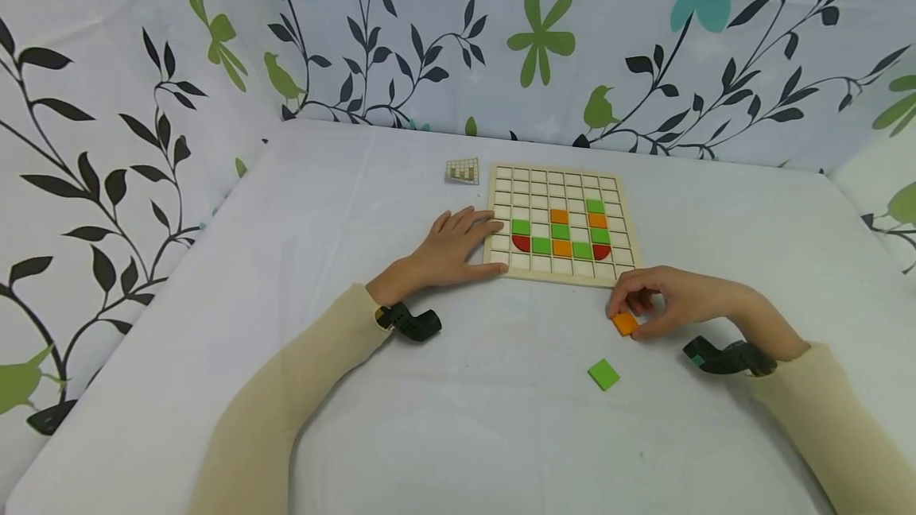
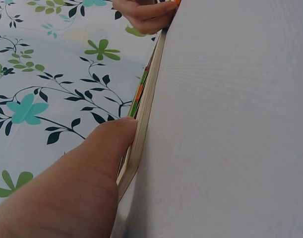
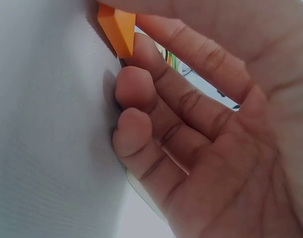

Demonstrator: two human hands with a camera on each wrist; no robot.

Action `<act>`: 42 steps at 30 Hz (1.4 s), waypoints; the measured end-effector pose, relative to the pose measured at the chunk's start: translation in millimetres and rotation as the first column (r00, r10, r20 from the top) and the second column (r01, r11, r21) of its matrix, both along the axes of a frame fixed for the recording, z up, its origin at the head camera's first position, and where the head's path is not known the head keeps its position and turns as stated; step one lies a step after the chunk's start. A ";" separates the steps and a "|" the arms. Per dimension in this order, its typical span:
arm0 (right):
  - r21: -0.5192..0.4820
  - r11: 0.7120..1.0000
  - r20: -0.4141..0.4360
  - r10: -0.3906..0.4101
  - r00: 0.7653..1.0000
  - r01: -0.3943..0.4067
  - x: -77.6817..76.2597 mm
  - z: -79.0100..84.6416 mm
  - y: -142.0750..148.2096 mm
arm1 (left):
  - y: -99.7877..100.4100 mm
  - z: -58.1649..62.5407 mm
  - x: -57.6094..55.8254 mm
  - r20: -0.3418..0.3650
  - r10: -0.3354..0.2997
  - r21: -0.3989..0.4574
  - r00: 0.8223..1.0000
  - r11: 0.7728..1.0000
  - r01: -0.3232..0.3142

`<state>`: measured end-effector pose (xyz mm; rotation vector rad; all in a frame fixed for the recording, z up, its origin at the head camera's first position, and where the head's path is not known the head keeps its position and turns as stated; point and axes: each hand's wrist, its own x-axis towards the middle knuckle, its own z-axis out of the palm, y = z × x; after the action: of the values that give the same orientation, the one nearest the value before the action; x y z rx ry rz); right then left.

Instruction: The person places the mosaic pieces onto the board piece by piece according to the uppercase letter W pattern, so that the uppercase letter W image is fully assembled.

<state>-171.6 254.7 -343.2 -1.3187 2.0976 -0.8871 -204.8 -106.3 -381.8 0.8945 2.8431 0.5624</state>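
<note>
A wooden grid board (image 1: 558, 280) lies on the white table, with several green, orange and red tiles set in its squares. My left hand (image 1: 458, 251) rests at the board's left edge, fingers stretched out and fingertips over the rim. In the left wrist view its thumb (image 2: 104, 144) presses the board's side. Just off the near right corner, my right hand (image 1: 680, 302) pinches an orange square tile (image 1: 625, 324) between thumb and fingers, low over the cloth. The right wrist view shows the tile (image 3: 119, 32) at the fingertips, the other fingers curled beside it.
A loose green square tile (image 1: 603, 374) lies on the cloth nearer me, below the right hand. Behind the board's far left corner sits a small card with a printed grid pattern (image 1: 462, 171). A cloth with leaves and birds (image 1: 429, 38) hangs along the back.
</note>
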 end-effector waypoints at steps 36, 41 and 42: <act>-0.090 0.994 -0.034 -0.058 0.998 0.055 -19.6 -4.9 -26.0 | 0.4 -1.6 -0.1 -0.008 -0.003 0.013 1.000 1.000 0.004; -0.105 0.992 -0.070 -0.081 0.994 0.074 -24.5 -7.5 -31.0 | 0.3 -0.1 0.9 -0.007 0.000 0.008 1.000 1.000 0.000; -0.102 0.991 -0.075 -0.090 0.993 0.082 -25.4 -7.8 -32.1 | 0.3 0.1 1.1 -0.006 0.000 0.009 1.000 1.000 0.000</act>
<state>-197.0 222.6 -351.0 -1.3421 2.2115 -1.0020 -203.7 -106.0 -381.7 0.8990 2.8481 0.5737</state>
